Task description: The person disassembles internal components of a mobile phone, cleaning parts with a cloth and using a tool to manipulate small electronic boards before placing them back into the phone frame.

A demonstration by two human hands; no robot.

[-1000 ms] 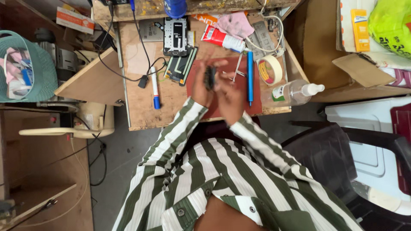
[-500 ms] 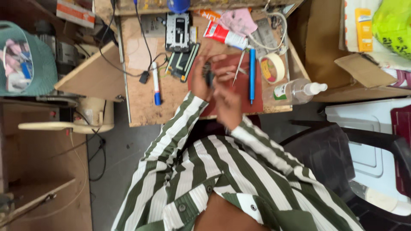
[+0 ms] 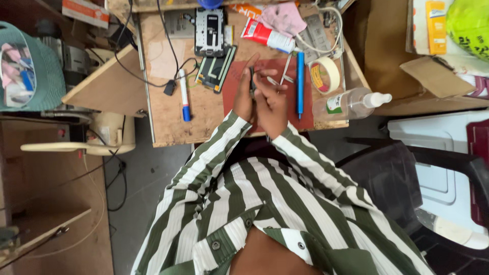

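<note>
Both hands, left hand (image 3: 244, 99) and right hand (image 3: 271, 99), barely shifted; grips clamped on small dark device (image 3: 252, 81)

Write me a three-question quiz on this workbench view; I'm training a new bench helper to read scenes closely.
1. True or false: both hands hold one small dark object above the red mat.
2. Which thing lies just right of the blue pen? A) roll of tape B) blue-capped marker C) teal basket
3. What clear thing with a white top lies at the bench's right edge?

Key
1. True: the left hand and the right hand meet around it.
2. A, the roll of tape; the blue-capped marker lies to the left of the hands.
3. A spray bottle, on its side.
</note>
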